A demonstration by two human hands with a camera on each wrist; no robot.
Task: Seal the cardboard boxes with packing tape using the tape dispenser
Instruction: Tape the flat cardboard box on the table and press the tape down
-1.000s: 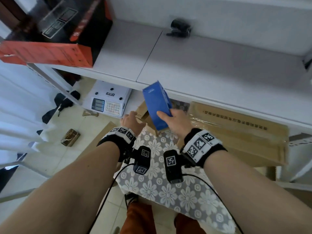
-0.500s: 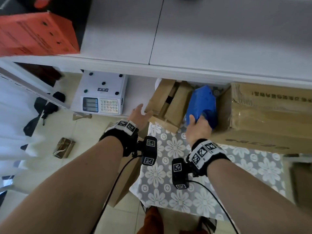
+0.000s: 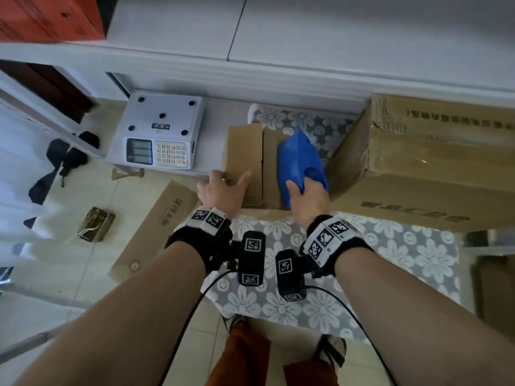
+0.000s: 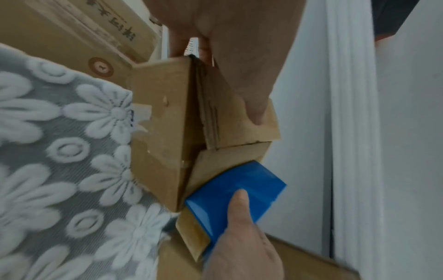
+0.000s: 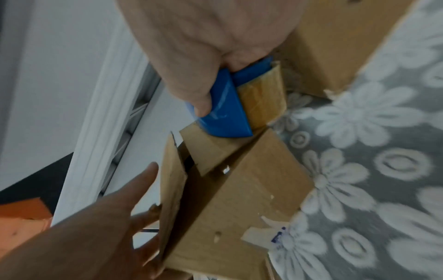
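Tape dispenser (image 3: 299,160) nose away (seemingly).

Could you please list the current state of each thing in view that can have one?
Small box: top flaps folded down, seam not yet taped.
Tape dispenser: resting on the small box's top, gripped by the right hand.
Left hand: open, fingers spread against the small box's left side.
Large box: closed, tape across its top.
Scale: display blank.

Your small brown cardboard box (image 3: 252,165) sits at the left edge of the flowered tablecloth (image 3: 395,254), top flaps closed but untaped. The blue tape dispenser (image 3: 299,160) rests on its right flap.
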